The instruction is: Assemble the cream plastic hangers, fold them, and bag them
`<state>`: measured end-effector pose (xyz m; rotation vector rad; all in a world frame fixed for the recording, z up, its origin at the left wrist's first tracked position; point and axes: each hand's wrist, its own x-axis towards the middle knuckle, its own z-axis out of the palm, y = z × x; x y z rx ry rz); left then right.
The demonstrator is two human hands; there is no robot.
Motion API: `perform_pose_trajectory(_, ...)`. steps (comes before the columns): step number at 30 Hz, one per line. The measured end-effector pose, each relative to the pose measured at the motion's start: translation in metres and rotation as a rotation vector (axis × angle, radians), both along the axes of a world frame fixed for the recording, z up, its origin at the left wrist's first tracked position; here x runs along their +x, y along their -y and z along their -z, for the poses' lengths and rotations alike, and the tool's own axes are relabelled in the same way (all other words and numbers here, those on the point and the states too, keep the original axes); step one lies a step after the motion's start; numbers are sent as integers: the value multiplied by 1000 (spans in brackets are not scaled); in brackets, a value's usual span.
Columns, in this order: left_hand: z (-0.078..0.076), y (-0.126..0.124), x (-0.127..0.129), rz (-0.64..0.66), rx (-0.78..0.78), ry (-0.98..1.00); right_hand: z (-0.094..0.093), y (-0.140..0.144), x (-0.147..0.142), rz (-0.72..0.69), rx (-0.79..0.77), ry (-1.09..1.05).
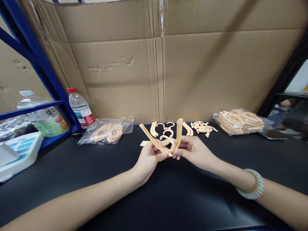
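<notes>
Head view: the left hand (149, 156) pinches the lower end of 1 cream plastic hanger arm (154, 140), whose long axis runs up and to the left. The right hand (192, 150) grips a 2nd cream plastic hanger arm (179, 134), standing nearly upright. The 2 arms meet in a V at the fingertips, above the black tabletop (168, 199), midway between both hands. Loose cream plastic pieces (202, 127) lie just behind, with a clear bag of cream parts (240, 120) to the right.

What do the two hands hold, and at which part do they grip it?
Both hands hold two plastic strips forming a V: left hand grips the left strip, right hand the right strip, at the lower ends where they meet.
</notes>
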<state>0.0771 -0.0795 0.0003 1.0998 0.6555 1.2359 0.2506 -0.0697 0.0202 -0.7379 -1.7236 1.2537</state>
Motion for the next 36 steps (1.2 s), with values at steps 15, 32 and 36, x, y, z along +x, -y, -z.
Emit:
perform_pose_trajectory(15,-5,2,2,-71,2,-15,7,2,-6,196,4,-13)
perform_pose_trajectory(32,-34,-40,-51,32,49,-299,-29,-31,63,123,595,889)
perform_pose_trajectory(36,-45,-57,-80,107,231,-615,-28,-38,78,104,539,911)
